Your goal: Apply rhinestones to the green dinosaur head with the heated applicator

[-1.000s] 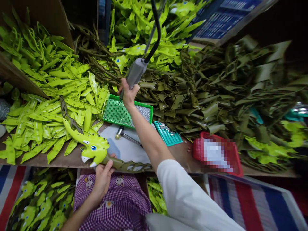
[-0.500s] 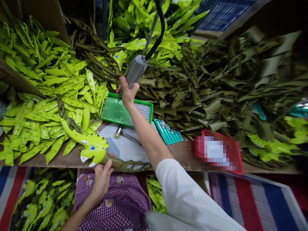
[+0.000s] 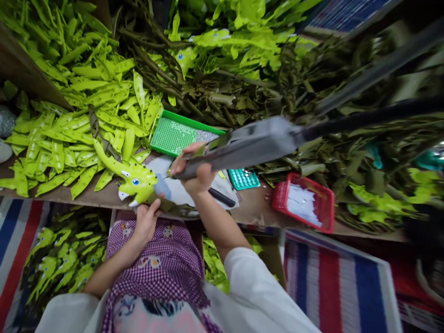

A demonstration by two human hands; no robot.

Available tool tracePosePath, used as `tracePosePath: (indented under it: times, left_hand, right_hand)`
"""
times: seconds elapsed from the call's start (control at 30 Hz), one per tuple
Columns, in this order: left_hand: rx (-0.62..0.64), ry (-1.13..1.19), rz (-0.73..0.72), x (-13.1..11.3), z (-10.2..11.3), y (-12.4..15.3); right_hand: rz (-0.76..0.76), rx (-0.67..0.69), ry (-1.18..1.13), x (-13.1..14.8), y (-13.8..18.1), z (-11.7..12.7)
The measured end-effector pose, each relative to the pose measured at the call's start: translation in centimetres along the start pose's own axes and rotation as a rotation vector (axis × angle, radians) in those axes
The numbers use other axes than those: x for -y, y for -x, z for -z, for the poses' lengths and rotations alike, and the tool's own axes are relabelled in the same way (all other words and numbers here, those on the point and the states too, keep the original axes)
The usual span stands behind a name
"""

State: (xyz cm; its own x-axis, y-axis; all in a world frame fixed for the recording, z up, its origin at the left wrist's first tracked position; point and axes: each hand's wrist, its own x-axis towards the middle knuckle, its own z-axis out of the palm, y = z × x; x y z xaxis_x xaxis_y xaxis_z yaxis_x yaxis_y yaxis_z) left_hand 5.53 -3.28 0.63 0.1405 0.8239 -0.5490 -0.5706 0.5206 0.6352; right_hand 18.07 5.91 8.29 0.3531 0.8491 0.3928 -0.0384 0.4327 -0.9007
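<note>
A lime-green toy dinosaur head with a blue eye and white horn tips lies at the bench's front edge, joined to a dark olive piece. My left hand is closed around the olive part just behind the head. My right hand grips a grey electric screwdriver, tilted nearly level, its cable end blurred to the right. Its tip points left toward the toy, over the white sheet; whether it touches anything, I cannot tell. Behind that hand sits a green perforated tray with small silver screws.
Lime-green parts are heaped at the left and olive parts at the back. A hammer lies partly under my right arm. Beyond it are a teal tray and a red basket holding white pieces.
My right hand has come back from the green tray toward the toy, and the screwdriver has swung from steep to nearly level. The left hand keeps its hold. The whole view has shifted.
</note>
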Motion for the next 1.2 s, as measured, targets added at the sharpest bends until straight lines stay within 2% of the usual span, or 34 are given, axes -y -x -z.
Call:
tracePosePath:
  times: [0.1,0.2,0.4,0.53,0.67,0.8,1.2]
  left_hand:
    - [0.016,-0.001,-0.02,0.4,0.3,-0.1]
    - [0.035,0.012,-0.046,0.6,0.5,-0.1]
    - [0.056,0.035,-0.072,0.9,0.5,-0.1]
    - [0.071,0.022,-0.086,1.0,0.6,-0.1]
    - [0.078,0.015,-0.086,1.0,0.5,-0.1]
    - [0.073,0.017,-0.086,1.0,0.6,-0.2]
    - [0.078,0.01,-0.09,1.1,0.8,-0.1]
  right_hand:
    - [-0.134,0.139,-0.248,-0.1,5.1,-0.8]
    - [-0.225,0.21,-0.366,-0.8,7.1,-1.1]
    - [-0.236,0.257,-0.416,-1.5,7.6,-1.9]
    - [-0.274,0.221,-0.394,-1.9,7.8,-2.3]
    - [-0.309,0.193,-0.367,-2.3,8.1,-2.2]
    - [-0.3,0.221,-0.38,-2.6,8.3,-1.9]
    - [-0.257,0.154,-0.404,-0.3,7.5,-2.5]
